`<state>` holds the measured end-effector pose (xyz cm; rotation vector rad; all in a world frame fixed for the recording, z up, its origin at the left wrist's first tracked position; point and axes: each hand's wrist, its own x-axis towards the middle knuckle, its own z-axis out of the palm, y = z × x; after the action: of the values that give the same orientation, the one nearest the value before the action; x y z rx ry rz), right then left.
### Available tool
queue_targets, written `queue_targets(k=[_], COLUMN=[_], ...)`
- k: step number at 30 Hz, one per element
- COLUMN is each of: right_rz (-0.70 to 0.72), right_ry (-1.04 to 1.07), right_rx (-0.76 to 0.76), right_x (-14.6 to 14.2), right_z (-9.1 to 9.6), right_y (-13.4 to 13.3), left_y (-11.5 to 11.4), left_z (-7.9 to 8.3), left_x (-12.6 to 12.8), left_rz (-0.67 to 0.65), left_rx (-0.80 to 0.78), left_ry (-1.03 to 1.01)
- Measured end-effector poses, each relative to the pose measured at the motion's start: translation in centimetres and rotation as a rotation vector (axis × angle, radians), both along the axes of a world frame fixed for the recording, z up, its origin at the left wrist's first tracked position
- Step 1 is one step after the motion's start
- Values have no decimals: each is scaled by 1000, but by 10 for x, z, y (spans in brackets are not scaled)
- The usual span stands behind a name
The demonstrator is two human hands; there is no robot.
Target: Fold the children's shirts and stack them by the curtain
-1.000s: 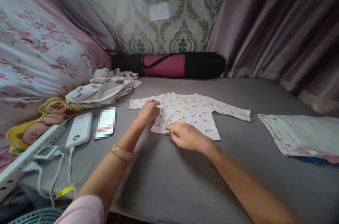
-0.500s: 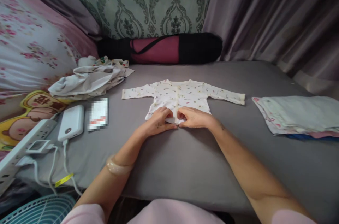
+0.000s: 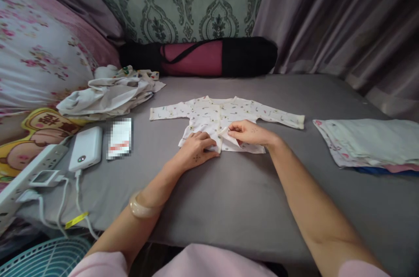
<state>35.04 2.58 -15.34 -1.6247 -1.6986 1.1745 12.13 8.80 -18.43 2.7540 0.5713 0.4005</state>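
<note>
A small white baby shirt (image 3: pixel 209 113) with a coloured print lies flat on the grey bed surface (image 3: pixel 229 189), sleeves spread left and right. My left hand (image 3: pixel 195 151) rests on the shirt's lower hem, fingers bent and pressing the cloth down. My right hand (image 3: pixel 250 133) pinches the lower edge of the shirt's front flap and lifts it a little off the bed. A pale bangle sits on my left wrist.
A crumpled heap of white clothes (image 3: pixel 108 95) lies at the back left. A stack of folded cloths (image 3: pixel 369 141) is on the right. A white power bank (image 3: pixel 85 154), a phone (image 3: pixel 119 138) and a power strip (image 3: pixel 29 172) sit at the left edge. A pink-and-black roll (image 3: pixel 199 56) lies along the wall.
Both hands came together at the shirt's lower hem. Since then my right hand has drawn the flap edge up and to the right, while my left hand stays on the hem.
</note>
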Motion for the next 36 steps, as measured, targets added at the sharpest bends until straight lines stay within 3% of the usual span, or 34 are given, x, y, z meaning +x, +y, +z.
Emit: queue_targets(k=[8, 14, 19, 33, 36], right_rz=[68, 67, 112, 243, 245], right_ry=[30, -16, -57, -108, -85], right_rx=[-1, 35, 42, 75, 26], right_x=[1, 2, -1, -12, -15], right_z=[6, 19, 23, 6, 2], right_y=[-2, -4, -5, -1, -1], left_y=[-13, -16, -19, -29, -35], left_z=[5, 0, -3, 8, 10], left_x=[9, 15, 21, 20, 17], left_rz=[-12, 2, -53, -106, -144], left_rx=[250, 182, 163, 242, 243], left_ry=[37, -109, -82, 11, 19])
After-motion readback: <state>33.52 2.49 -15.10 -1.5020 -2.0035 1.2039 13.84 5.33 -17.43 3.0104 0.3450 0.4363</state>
